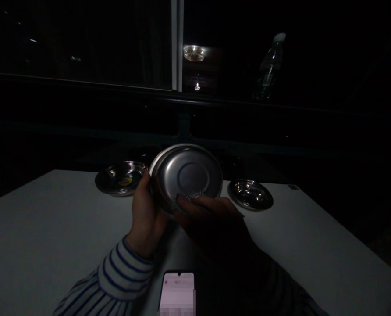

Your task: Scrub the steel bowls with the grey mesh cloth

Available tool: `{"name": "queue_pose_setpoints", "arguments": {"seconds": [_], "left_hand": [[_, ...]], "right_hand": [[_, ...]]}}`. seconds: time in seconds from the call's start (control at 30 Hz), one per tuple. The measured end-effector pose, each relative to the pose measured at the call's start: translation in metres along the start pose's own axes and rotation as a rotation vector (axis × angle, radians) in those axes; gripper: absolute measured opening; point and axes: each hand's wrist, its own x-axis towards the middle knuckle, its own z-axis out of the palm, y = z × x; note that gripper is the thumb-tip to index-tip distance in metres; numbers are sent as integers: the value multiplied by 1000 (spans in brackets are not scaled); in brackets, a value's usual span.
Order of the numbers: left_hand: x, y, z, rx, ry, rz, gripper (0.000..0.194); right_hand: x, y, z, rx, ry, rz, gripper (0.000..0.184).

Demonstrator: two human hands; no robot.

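Nearest my camera, a lit phone point(178, 289) lies on the white table point(67, 228), between and below my forearms. Just beyond it, my left hand point(146, 219) is clamped on the left rim of a steel dish point(189, 162), which I hold up off the table, tilted, with what looks like its ringed underside towards me. My right hand point(218, 224) is in deep shadow; its fingers are bent over a small patterned cloth point(185, 196), pinning it to the dish's lower part. I cannot tell where its thumb is.

To work this well, I judge that the left grip should be firm at the rim and clear of the cloth's path. The cloth should lie flat under my fingertips, pressed evenly along the curve, since a bunched fold could leave bare fingers dragging on the metal. Too hard a push low down could tip the dish in my one-sided grip.

Farther out, a stack of steel dishes point(116, 175) with a yellow sticker sits to the left, and steel bowls point(251, 193) to the right. Beyond the table, a capped bottle point(270, 68) stands near the white window frame point(177, 44).
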Motion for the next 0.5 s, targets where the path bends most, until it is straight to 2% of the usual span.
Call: {"name": "queue_pose_setpoints", "arguments": {"seconds": [0.13, 0.3, 0.43, 0.5], "left_hand": [[-4, -4, 1, 20, 34, -67, 27], [0, -2, -2, 24, 3, -10, 24], [1, -5, -4, 49, -2, -94, 22], [1, -6, -5, 40, 9, -60, 20]], "right_hand": [[1, -1, 0, 24, 1, 40, 26], [0, -2, 2, 21, 36, 29, 29], [-1, -1, 2, 29, 50, 40, 26], [-3, -1, 2, 42, 47, 47, 27]]}}
